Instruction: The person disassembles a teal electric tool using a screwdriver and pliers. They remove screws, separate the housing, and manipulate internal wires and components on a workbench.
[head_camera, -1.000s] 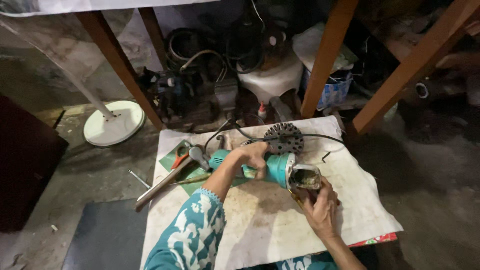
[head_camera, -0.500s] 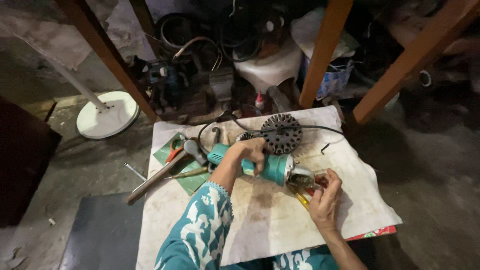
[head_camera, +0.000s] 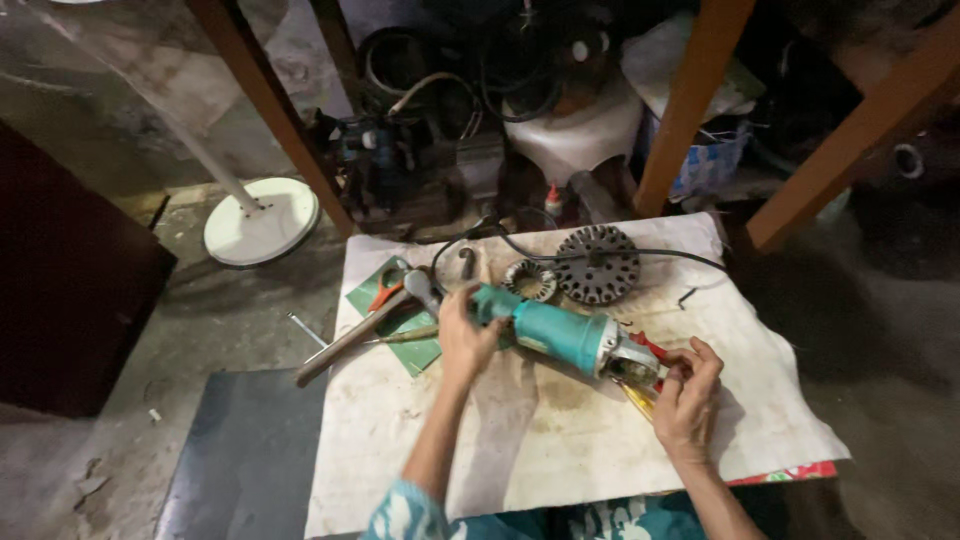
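Observation:
A teal angle grinder (head_camera: 556, 333) lies across a stained white sheet (head_camera: 560, 450) on the floor. My left hand (head_camera: 465, 335) grips the rear handle of its body. My right hand (head_camera: 688, 398) is curled at its open metal head (head_camera: 632, 365), fingertips on the gear end. Something red and yellow (head_camera: 645, 400) shows under the head, partly hidden by my fingers. A black cord (head_camera: 600, 252) runs from the grinder toward the back.
A round dark finned motor part (head_camera: 597, 264) and a smaller ring (head_camera: 528, 280) lie behind the grinder. A hammer (head_camera: 360, 330), red-handled pliers (head_camera: 388, 290) and a green mat (head_camera: 395, 318) are at left. Wooden legs (head_camera: 690, 110), a white round base (head_camera: 262, 220) and clutter stand beyond.
The grinder has turned so its head points further right. My left hand slid back along the body to the rear handle. The view has shifted closer.

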